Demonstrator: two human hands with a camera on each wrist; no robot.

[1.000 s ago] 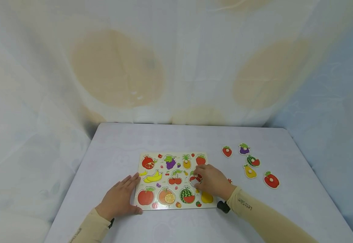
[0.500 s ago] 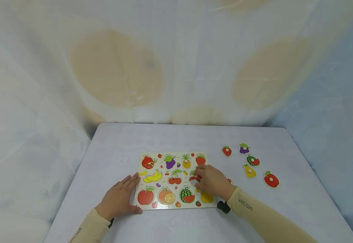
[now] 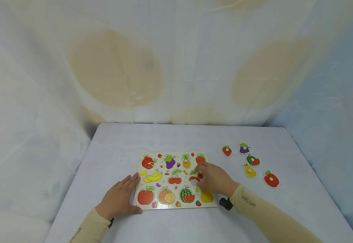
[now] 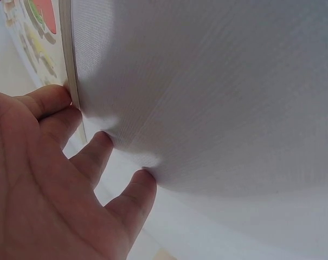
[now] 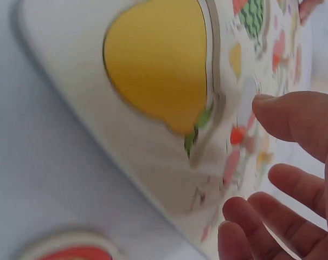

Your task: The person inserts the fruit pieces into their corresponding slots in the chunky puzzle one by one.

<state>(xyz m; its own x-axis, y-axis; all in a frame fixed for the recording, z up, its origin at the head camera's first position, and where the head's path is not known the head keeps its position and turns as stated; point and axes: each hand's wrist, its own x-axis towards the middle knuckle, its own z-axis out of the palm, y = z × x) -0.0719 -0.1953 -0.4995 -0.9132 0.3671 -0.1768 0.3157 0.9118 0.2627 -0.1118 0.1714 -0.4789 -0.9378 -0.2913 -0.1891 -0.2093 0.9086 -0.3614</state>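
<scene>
The fruit board [image 3: 164, 182] is laid flat on the worktop [image 3: 176, 226] between the two hands. Its left edge is touched by the left hand [image 3: 120, 195], whose fingers are extended and whose thumb is rested by the near corner. In the left wrist view, fingertips are set against the board's edge and others against the worktop.

The right hand [image 3: 216, 179] is held over the board's right part, its fingertips beside a red-and-white round fruit [image 3: 194, 181]; nothing is gripped, and the thumb is parted from the loosely bent fingers. On the near side of that hand, a yellow pear picture [image 3: 207, 196] is seen on the board.

To the right of the right hand and farther off, loose pieces are scattered: the strawberry [image 3: 226, 151], the grapes [image 3: 244, 149], the watermelon [image 3: 253, 160] and the pear piece [image 3: 250, 171]. The apple piece [image 3: 271, 179] is placed farthest right. Both forearms are covered by beige sleeves [image 3: 264, 209].
</scene>
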